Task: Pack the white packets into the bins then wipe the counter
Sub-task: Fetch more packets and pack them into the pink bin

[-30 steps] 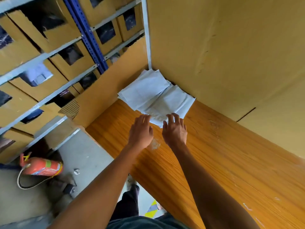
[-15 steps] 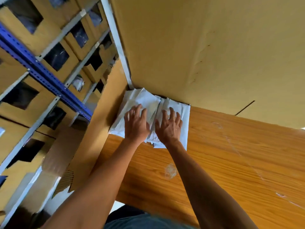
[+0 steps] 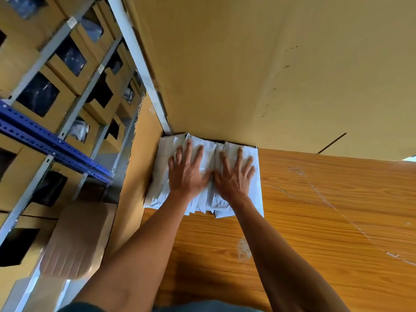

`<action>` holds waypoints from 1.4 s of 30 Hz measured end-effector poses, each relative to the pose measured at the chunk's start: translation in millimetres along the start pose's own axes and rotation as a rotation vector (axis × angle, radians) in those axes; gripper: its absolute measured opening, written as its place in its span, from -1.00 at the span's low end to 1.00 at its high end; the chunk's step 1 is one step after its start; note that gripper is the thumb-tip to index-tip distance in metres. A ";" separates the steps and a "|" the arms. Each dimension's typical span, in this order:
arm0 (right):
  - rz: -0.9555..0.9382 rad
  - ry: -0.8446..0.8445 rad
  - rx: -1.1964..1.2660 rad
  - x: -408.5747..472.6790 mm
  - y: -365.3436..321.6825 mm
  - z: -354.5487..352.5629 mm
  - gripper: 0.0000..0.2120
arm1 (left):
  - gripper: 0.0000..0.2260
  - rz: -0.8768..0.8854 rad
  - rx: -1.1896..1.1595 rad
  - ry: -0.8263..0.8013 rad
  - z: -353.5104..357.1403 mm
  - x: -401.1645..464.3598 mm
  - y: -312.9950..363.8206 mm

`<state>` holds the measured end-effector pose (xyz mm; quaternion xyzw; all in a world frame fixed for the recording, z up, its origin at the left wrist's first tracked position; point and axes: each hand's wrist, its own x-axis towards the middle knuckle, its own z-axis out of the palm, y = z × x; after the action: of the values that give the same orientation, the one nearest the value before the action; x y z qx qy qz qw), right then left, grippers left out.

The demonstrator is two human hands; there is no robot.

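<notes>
Both hands lie flat on a pile of white packets that sits in the far left corner of the wood-grain counter; the left hand has its fingers straight and spread, palm down on the left half of the pile; the right hand lies the same way on the right half, fingers splayed and pointing toward the back wall; the two thumbs nearly meet over the middle of the pile, and neither hand curls round anything. The packets overlap one another in a loose fan; their near edges stick out unevenly from under the wrists, and the far edges touch the foot of the brown cardboard panel that stands behind the counter; the left edge of the pile rests against a second cardboard side panel. The counter surface shows pale scuffs and a whitish smear nearer the person, well apart from the pile. To the left stands a metal shelving rack with grey uprights and a blue perforated beam; its levels hold rows of cardboard bins with square openings, dark bagged contents visible inside some of them; a rounded cardboard flap shows blurred at the lower left.
</notes>
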<state>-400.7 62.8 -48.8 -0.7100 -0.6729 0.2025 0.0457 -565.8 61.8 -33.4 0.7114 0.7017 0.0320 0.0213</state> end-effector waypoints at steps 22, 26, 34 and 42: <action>-0.053 0.113 -0.048 -27.1 15.6 -31.8 -0.25 | -0.32 0.023 -0.059 0.057 -23.7 -15.6 24.3; -0.077 0.141 -0.050 -37.6 14.2 -43.3 -0.25 | -0.33 0.013 -0.098 0.087 -34.3 -25.1 28.1; -0.106 0.203 -0.103 -74.5 29.8 -71.0 -0.21 | -0.29 0.052 -0.153 0.075 -57.9 -48.5 56.6; 0.005 0.217 -0.115 -128.5 84.7 -91.4 -0.21 | -0.30 0.142 -0.256 0.011 -60.9 -87.2 112.7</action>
<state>-291.1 -51.0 35.1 -0.7307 -0.6729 0.0855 0.0771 -459.1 -27.9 34.4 0.7506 0.6399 0.1267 0.1055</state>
